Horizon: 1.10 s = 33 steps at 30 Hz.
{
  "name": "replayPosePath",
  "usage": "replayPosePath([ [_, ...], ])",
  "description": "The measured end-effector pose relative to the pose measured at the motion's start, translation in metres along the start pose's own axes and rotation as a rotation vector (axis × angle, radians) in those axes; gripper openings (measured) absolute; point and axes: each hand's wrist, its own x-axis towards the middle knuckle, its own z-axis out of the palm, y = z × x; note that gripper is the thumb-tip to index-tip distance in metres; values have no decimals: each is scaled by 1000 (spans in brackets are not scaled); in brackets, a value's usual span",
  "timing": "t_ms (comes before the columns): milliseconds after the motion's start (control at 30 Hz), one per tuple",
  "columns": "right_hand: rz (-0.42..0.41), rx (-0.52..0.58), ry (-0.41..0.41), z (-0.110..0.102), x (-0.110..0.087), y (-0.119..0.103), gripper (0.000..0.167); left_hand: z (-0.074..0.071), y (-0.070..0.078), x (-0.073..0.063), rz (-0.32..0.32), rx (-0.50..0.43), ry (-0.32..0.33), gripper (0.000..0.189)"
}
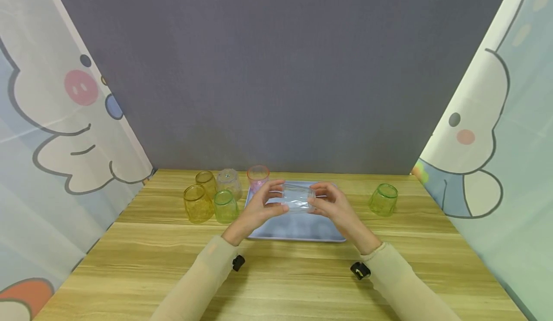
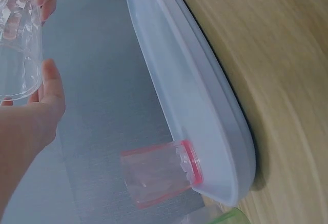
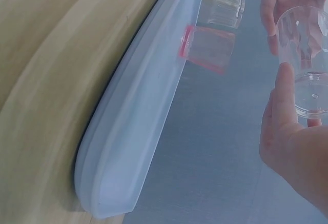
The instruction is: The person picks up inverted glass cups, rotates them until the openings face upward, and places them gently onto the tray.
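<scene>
A clear, colourless cup (image 1: 297,198) lies sideways in the air above a pale blue tray (image 1: 298,230). My left hand (image 1: 262,205) holds one end of it between thumb and fingers. Its other end is gripped by my right hand (image 1: 332,203). Both wrist views show the clear cup (image 2: 20,55) between the two hands, raised above the tray's rim (image 3: 154,126). At the tray's far left corner stands a pink cup (image 1: 258,179), close to the left hand.
Left of the tray stand two amber cups (image 1: 198,205), a green cup (image 1: 226,208) and a pale lilac cup (image 1: 229,183). Another green cup (image 1: 383,200) stands alone on the right of the wooden table (image 1: 285,273). A grey panel (image 1: 281,81) rises behind the table.
</scene>
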Motion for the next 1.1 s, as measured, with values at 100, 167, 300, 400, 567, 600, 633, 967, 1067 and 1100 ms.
replayPosePath([
  [100, 1, 1, -8, 0, 0, 0, 46, 0, 0, -1, 1, -6, -1, 70],
  [167, 4, 1, -9, 0, 0, 0, 46, 0, 0, -1, -3, -9, -4, 70],
  [300, 14, 1, -15, 0, -1, -1, 47, -1, 1, -2, -14, -12, -9, 70],
  [400, 24, 1, -19, 0, -1, -2, 47, -1, 2, -3, -22, -15, -4, 70],
  [567, 29, -19, -34, -1, -3, -3, 51, -1, 3, -4, -29, 1, 10, 66],
  [600, 29, -25, -38, -1, -3, -3, 52, -2, 3, -4, -28, 7, 12, 66],
  [633, 28, -31, -42, -1, -3, -3, 52, -2, 3, -4, -26, 14, 14, 65],
  [967, -13, -92, -69, -4, -3, -2, 47, -4, 2, -3, -23, 41, 22, 62],
  [1067, -40, -121, -90, -6, -3, 0, 45, -4, 3, -3, -24, 49, 24, 62],
  [1100, -48, -128, -96, -6, -3, 0, 44, -4, 3, -3, -25, 53, 23, 62],
])
